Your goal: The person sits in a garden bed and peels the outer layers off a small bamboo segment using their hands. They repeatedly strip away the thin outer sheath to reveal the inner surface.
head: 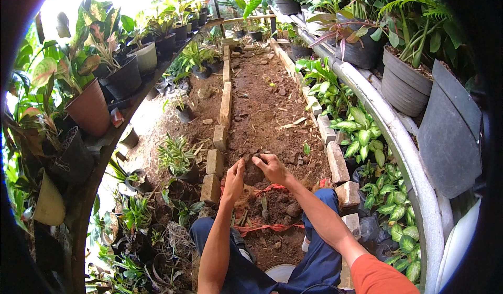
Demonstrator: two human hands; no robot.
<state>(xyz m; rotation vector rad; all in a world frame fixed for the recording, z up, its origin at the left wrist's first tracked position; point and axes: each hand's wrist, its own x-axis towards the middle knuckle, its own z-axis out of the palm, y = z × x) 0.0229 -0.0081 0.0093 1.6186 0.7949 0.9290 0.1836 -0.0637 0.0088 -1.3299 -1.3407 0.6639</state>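
My left hand [235,179] and my right hand [272,169] meet over the brown soil bed [267,109], just ahead of my knees. Between their fingers is a dark brown clump of soil [253,172]; whether it holds roots or a pot cannot be told. Both hands have their fingers curled at its edges. Below them, between my legs, lies a red mesh sack [271,227] spread under dark loose soil [281,203]. A small trowel-like or plant-like pale piece [264,207] and a round lump [293,210] rest on that soil.
Brick edging [214,162] runs along the bed's left side, with more bricks [337,162] on the right. Potted plants [182,164] crowd the left ground. A metal rail [377,93] curves past on the right beside variegated plants [361,129]. Raised shelves at both sides carry pots [404,82].
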